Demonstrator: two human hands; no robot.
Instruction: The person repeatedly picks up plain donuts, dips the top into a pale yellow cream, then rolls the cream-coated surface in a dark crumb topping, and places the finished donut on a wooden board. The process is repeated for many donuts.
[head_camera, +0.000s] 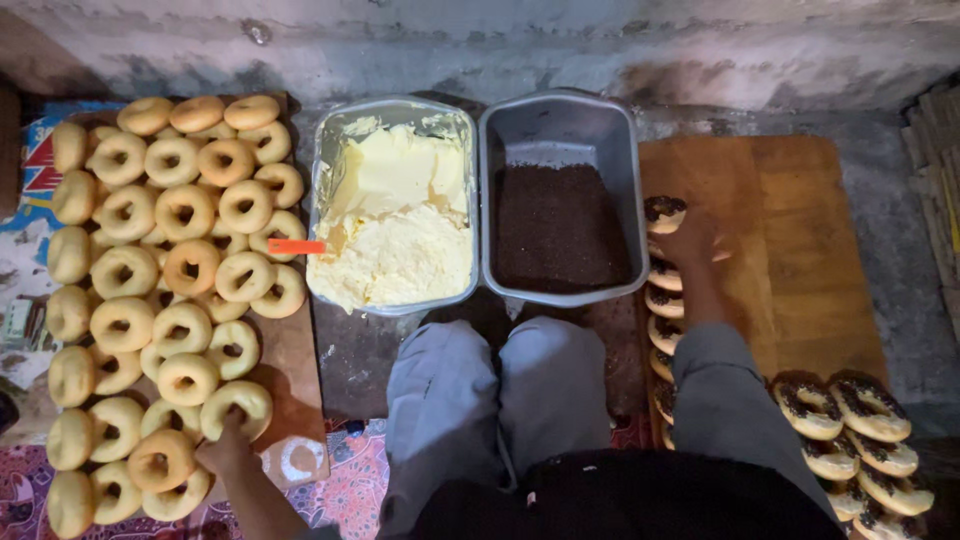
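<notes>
The left hand (228, 447) is at the near end of a heap of plain donuts (160, 290), its fingers curled onto one pale golden ring (237, 406) at the heap's edge; whether they have it pinched or just rest on it I cannot tell. The rings are smooth, puffy and bare, golden to light brown, piled across a brown board (295, 370). Grey-trousered knees (495, 385) sit in the middle. By the right sleeve lies a cluster of finished donuts (850, 425) with dark sprinkles on top. Farther out, the right hand (690, 240) reaches over a wooden board (790, 230), fingers bent down over a topped donut (664, 213) at the far end of a row (662, 310) along the board's left edge; the grip itself is hidden. Beyond the knees stand two metal tubs side by side: one of pale yellow cream (400, 230) with an orange handle (296, 246) on its rim, one of dark sprinkles (560, 225)
</notes>
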